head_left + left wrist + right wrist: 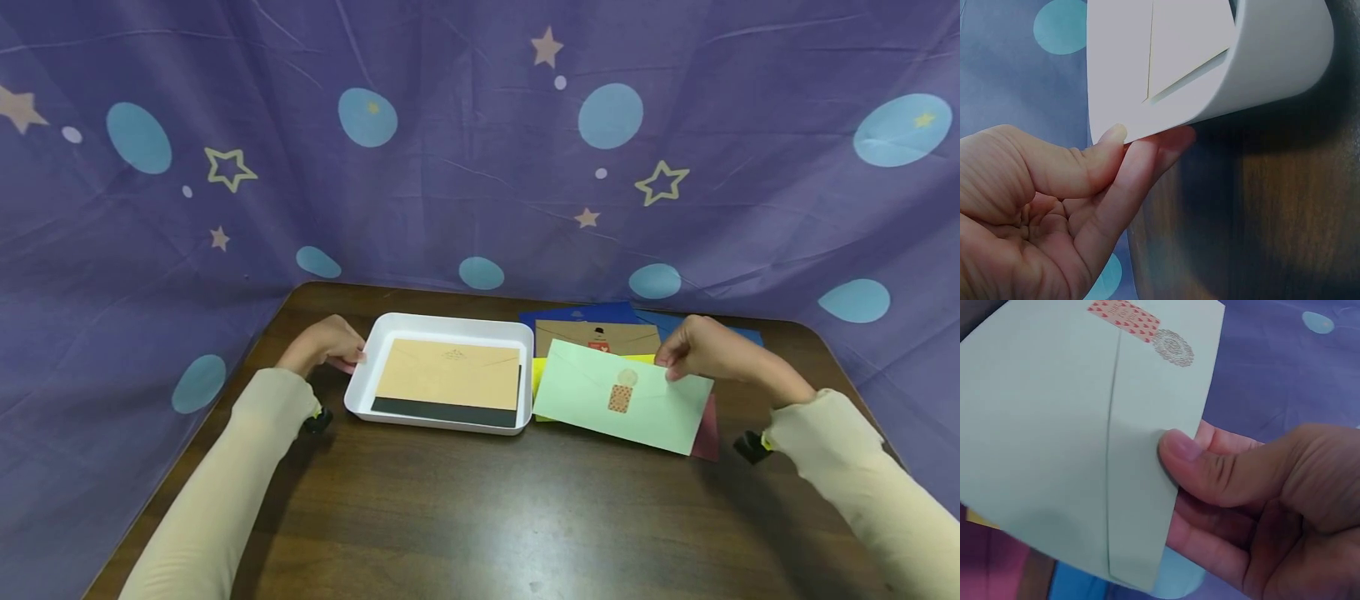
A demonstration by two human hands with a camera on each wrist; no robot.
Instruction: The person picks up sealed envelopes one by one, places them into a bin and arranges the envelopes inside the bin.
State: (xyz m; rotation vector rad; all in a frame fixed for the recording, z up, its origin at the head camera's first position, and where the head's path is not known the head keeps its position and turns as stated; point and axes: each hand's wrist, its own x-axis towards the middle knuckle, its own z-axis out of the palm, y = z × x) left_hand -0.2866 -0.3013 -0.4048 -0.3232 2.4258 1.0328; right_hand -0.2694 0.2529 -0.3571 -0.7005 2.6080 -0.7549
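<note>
My right hand [701, 348] pinches the upper right edge of a pale green envelope [600, 400], thumb on the flap side. A patterned sticker [1125, 319] and a round stamp mark [1174, 348] show on that envelope. It hangs tilted over a pile of other envelopes. On the left, my left hand [330, 343] pinches the left rim of a white tray [442, 325] between thumb and fingers. Inside the tray a tan envelope [447, 375] lies over a dark one [442, 411], whose front strip shows.
The pile at the right has a brown envelope [555, 332], a blue one [618, 312], a yellow one [538, 374] and a dark red one [707, 433], partly covered. Everything stands on a brown wooden table [450, 508], with a purple star-patterned cloth [480, 167] behind.
</note>
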